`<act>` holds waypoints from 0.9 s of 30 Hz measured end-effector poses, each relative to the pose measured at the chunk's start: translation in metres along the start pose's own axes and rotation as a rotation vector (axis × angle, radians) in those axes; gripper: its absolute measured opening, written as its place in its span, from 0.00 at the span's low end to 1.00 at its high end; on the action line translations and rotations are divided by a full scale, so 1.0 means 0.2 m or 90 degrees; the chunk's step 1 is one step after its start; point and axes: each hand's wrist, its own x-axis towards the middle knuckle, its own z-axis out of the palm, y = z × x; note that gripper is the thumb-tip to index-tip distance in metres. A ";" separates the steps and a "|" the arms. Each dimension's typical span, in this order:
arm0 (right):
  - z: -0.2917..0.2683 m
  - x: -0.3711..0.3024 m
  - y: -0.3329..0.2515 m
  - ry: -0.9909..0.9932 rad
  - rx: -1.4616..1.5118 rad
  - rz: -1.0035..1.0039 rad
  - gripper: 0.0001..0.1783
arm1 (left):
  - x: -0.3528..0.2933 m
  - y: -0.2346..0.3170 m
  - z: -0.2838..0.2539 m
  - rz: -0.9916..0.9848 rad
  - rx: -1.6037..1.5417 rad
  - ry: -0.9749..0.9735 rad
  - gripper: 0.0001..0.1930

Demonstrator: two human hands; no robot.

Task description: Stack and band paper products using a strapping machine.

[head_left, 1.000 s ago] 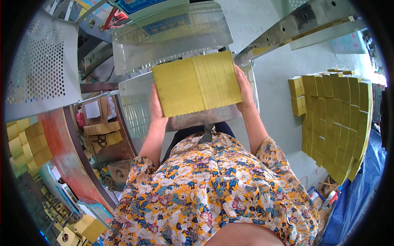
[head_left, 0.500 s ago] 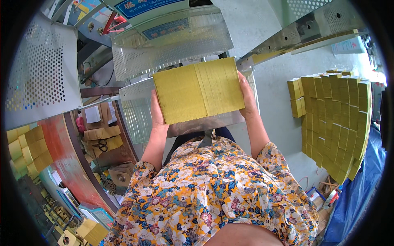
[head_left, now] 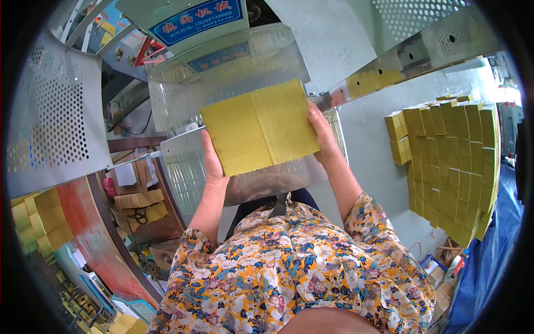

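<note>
A thick block of stacked yellow paper sheets [head_left: 261, 128] is held up in front of me, over a metal machine tray [head_left: 278, 181]. On its left end presses my left hand [head_left: 213, 158], thumb along the edge. My right hand [head_left: 324, 133] clasps the opposite end, with the thumb pointing up its side. Both hands squeeze the block between them, and their other fingers are mostly hidden beneath it. The block tilts a little, its right end higher in the picture. A seam runs down its middle, splitting the ridged face into two parts.
Beyond the block stands a machine with a perforated clear guard [head_left: 233, 67] and a blue sign [head_left: 194, 21]. Perforated metal panels [head_left: 53, 106] flank it. Stacked yellow paper bundles [head_left: 450, 167] rise at the right beside a blue tarp [head_left: 489, 239]. Scissors [head_left: 141, 215] lie on a left shelf.
Both hands have shifted slightly left with the paper block, and its near edge has come a little closer to me. The block's face has tilted more toward view.
</note>
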 end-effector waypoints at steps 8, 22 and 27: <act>-0.07 0.19 -0.02 0.050 -0.044 -0.001 0.32 | 0.21 0.05 0.03 0.058 0.100 -0.002 0.31; -0.01 0.15 -0.12 0.022 -0.055 -0.057 0.33 | 0.18 -0.07 0.11 0.078 0.032 -0.072 0.35; -0.04 0.25 -0.19 0.028 -0.072 -0.018 0.36 | 0.26 -0.02 0.15 0.129 0.070 -0.081 0.35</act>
